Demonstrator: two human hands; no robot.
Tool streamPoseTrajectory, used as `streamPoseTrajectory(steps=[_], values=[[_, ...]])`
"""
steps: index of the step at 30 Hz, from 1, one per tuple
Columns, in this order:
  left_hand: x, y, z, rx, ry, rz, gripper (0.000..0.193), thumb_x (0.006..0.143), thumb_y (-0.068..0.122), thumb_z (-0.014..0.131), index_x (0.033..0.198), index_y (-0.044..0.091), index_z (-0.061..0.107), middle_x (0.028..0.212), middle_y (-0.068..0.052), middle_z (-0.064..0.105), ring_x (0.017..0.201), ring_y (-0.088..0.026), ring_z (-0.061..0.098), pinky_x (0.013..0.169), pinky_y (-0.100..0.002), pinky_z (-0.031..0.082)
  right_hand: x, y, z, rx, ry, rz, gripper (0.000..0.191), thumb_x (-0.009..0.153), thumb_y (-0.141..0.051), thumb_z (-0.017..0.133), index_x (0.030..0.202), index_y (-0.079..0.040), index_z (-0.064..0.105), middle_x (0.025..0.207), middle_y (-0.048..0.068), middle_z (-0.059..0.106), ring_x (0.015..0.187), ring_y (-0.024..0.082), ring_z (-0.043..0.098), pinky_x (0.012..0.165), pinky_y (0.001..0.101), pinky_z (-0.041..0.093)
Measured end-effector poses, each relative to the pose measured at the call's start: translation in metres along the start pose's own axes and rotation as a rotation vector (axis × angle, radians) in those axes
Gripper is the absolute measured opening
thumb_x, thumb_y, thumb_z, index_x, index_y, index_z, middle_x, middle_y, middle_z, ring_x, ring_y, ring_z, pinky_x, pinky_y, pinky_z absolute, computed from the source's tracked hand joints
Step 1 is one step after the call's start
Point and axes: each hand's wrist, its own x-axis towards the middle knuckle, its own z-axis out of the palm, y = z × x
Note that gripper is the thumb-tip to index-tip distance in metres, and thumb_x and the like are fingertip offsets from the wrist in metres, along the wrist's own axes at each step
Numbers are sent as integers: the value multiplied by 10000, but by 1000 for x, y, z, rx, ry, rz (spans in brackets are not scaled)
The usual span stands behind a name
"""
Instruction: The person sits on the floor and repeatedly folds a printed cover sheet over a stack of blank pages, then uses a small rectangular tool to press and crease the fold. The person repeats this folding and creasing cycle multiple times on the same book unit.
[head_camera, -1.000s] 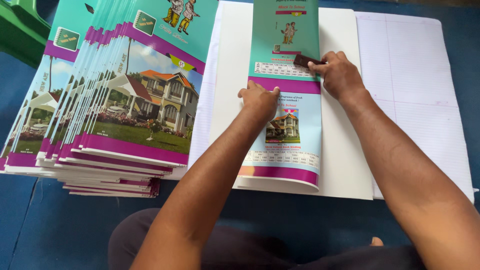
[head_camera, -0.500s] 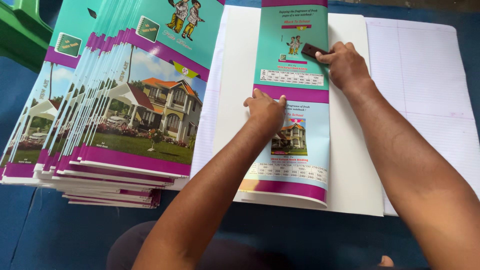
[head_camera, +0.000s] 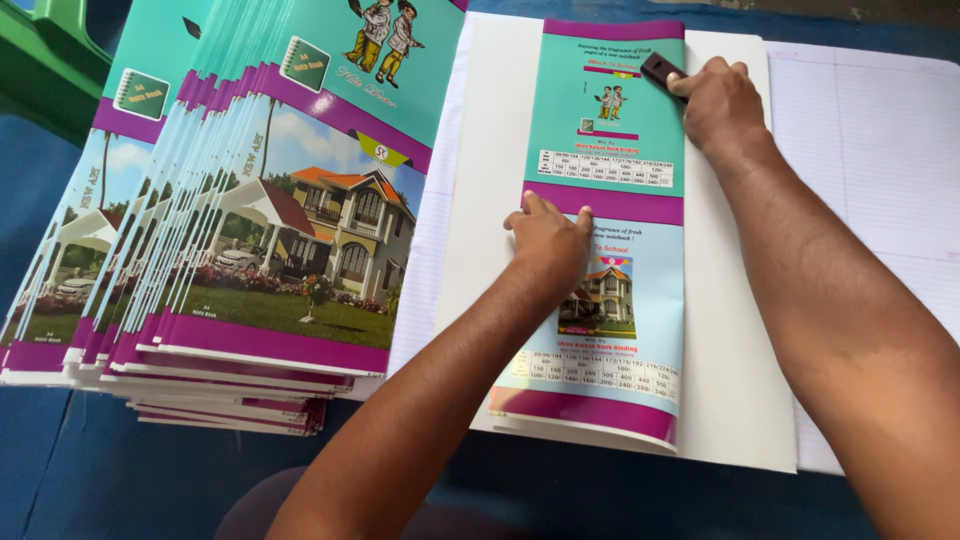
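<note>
A folded teal, blue and purple printed cover strip (head_camera: 610, 130) lies lengthwise on a white notebook sheet (head_camera: 735, 330). My left hand (head_camera: 548, 240) presses flat on the middle of the strip, fingers together. My right hand (head_camera: 718, 100) grips a small black block (head_camera: 660, 68) and holds it on the strip's upper right edge. To the left, a fanned stack of printed notebook covers (head_camera: 250, 220) shows a house picture and cartoon figures on teal.
Ruled white paper (head_camera: 870, 140) lies open to the right of the white sheet. A green plastic object (head_camera: 45, 55) sits at the top left corner. Everything rests on a dark blue surface (head_camera: 90, 480).
My right hand has slid the black block up along the strip's right edge toward its top. My left hand stays pressed on the strip's middle.
</note>
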Motion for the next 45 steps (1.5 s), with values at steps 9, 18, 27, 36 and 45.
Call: streamPoseTrajectory(steps=[9, 18, 27, 36, 45], values=[[1, -1, -1, -28, -20, 16, 1144, 741, 440, 910, 1617, 154, 233, 1524, -382, 349, 1474, -558, 216, 1061, -649, 399, 30, -5, 8, -117, -46, 61, 346, 1111, -350, 477, 1290, -201, 734, 1234, 161, 600, 1221, 357, 521, 1033, 476, 461], [-2, -1, -1, -14, -4, 10, 1096, 758, 394, 907, 1616, 163, 265, 1460, -362, 448, 1441, -527, 298, 1041, -628, 427, 54, -1, 15, -231, -50, 50, 342, 1067, -195, 535, 1374, -197, 685, 1179, 165, 676, 1158, 389, 587, 966, 496, 518], [-2, -2, -3, -58, -1, 3, 1127, 729, 406, 923, 1612, 149, 271, 1469, -351, 445, 1456, -531, 272, 1035, -638, 423, 49, 6, 13, -293, -115, 23, 535, 942, -63, 680, 1427, -286, 642, 1152, 155, 721, 1051, 338, 700, 942, 461, 550], [4, -2, 2, -55, 37, -7, 832, 917, 366, 742, 1600, 185, 302, 1390, -310, 531, 1364, -475, 396, 1026, -627, 451, 9, 2, 2, -198, -152, -19, 548, 962, -51, 675, 1451, -290, 613, 1120, 150, 747, 924, 303, 753, 918, 411, 583], [7, -1, 6, -94, 101, -33, 559, 1035, 306, 577, 1563, 240, 406, 1302, -241, 606, 1265, -392, 489, 1011, -593, 477, -32, -8, -19, -161, -175, -49, 577, 913, -17, 696, 1427, -272, 631, 1137, 176, 734, 980, 310, 729, 920, 419, 573]])
